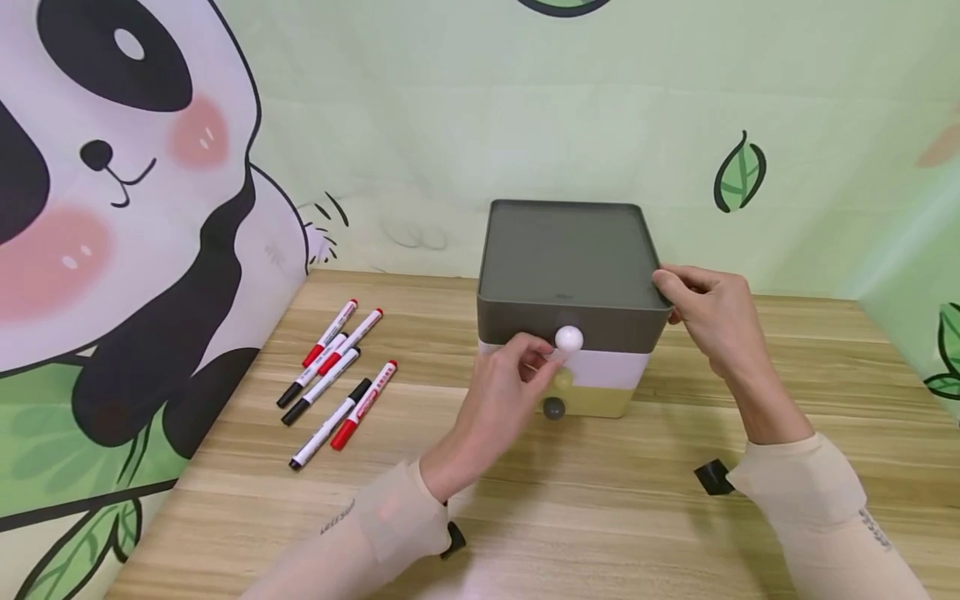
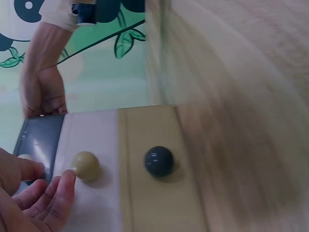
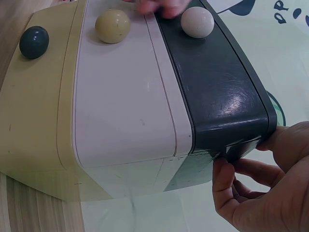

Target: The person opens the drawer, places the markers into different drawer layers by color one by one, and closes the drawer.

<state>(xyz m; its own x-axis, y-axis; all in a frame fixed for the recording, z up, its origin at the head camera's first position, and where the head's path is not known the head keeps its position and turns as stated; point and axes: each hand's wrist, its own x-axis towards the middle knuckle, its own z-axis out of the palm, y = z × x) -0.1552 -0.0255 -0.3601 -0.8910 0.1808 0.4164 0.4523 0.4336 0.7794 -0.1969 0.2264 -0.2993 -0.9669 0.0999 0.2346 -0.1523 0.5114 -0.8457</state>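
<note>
A small three-tier drawer box (image 1: 566, 254) stands on the table, with a dark grey top tier, a white middle and a tan bottom. Each front bears a round knob: the white knob (image 3: 197, 22) on grey, the tan knob (image 3: 112, 26) on white, the dark knob (image 2: 159, 161) on tan. Beside the white knob is my left hand (image 1: 498, 383), its fingers loosely bent; the right wrist view shows its blurred fingertips apart from that knob. My right hand (image 1: 712, 312) grips the box's upper right edge, thumb on the rim and fingers beneath.
Several markers with red or black caps lie left of the box, among them a red marker (image 1: 365, 405) and a black-capped marker (image 1: 330, 423). The wooden table (image 1: 600, 517) meets a panda-printed backdrop (image 1: 420, 150) behind the box.
</note>
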